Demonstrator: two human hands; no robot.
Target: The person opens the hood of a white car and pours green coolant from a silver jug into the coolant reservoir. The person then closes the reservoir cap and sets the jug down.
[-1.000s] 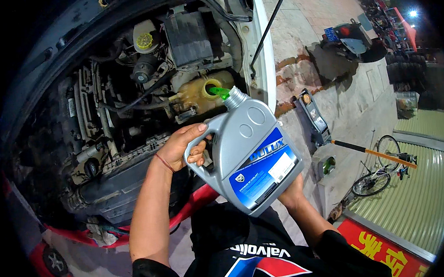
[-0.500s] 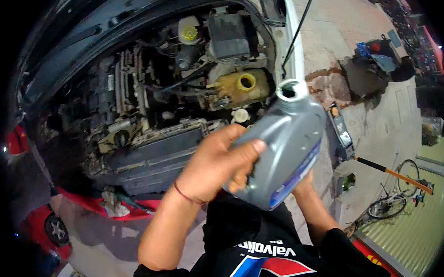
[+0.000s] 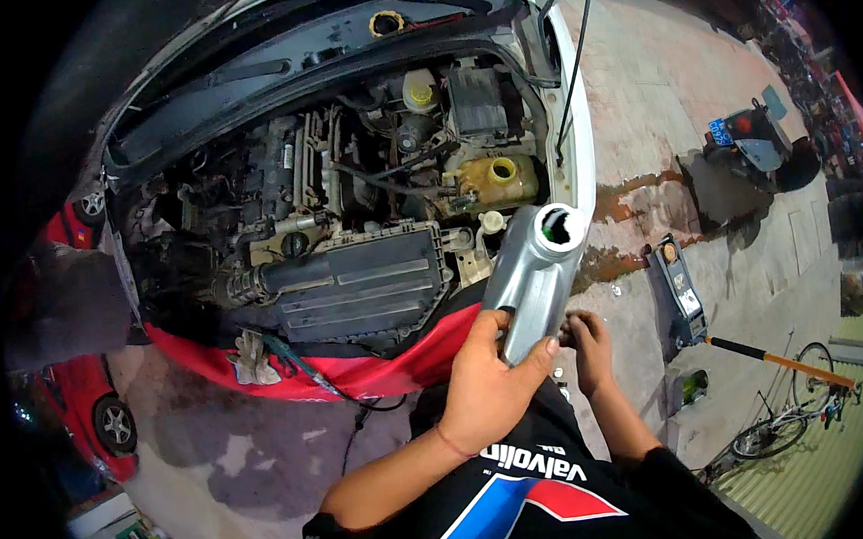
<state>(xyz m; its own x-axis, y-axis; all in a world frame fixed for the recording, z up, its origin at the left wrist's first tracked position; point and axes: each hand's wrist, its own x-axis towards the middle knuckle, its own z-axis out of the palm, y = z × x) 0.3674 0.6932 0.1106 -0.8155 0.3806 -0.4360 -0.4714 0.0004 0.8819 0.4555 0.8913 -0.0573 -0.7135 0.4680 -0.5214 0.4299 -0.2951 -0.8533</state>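
My left hand [image 3: 494, 382] is wrapped round the lower part of a grey plastic oil bottle [image 3: 533, 284]. The bottle has no cap on, and its open round mouth points up toward me. Just right of the bottle, my right hand [image 3: 592, 349] has its fingers curled in. Whatever those fingers may hold is hidden. Beyond the bottle, in the engine bay, sits a yellowed coolant tank [image 3: 490, 185] with its filler neck uncovered. A smaller white cap [image 3: 491, 222] lies between the tank and the bottle.
A black air filter box [image 3: 355, 287] fills the near side of the bay. Red cloth [image 3: 406, 357] covers the car's front edge, with a hose and rag on it. A thin prop rod [image 3: 573, 80] rises at the right. A floor jack [image 3: 681, 292] and bicycles [image 3: 775, 428] stand farther right.
The bottle has turned more upright, its mouth now facing me and its label out of sight. My right hand has come out from behind it. The view has shifted, showing more of the bay.
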